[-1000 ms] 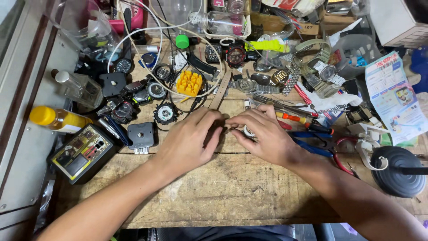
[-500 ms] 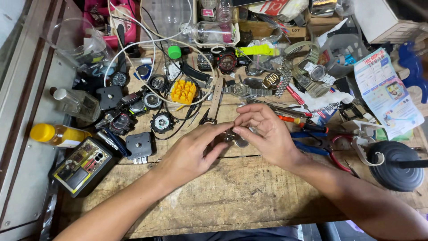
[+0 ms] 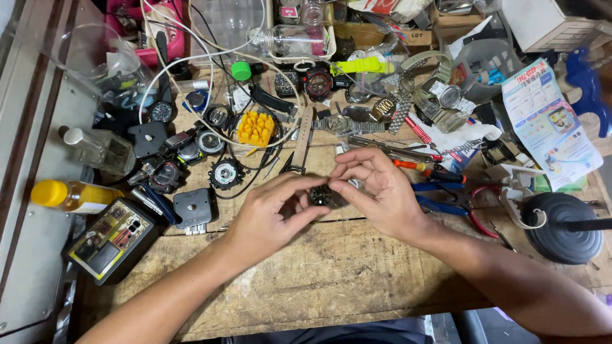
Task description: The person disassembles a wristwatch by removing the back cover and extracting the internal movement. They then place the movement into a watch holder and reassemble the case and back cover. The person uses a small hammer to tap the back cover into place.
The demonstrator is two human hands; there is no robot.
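Pinching one dark watch case [image 3: 322, 195], two hands [image 3: 271, 213] [image 3: 376, 191].

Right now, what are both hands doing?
Left hand: pinching the small dark watch case.
Right hand: fingertips closed on the same watch case.

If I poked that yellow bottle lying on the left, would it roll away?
Probably. The yellow bottle is round and lies on its side, so it would likely roll. The black tester box close beside it might stop it. It looks like plastic, so likely light.
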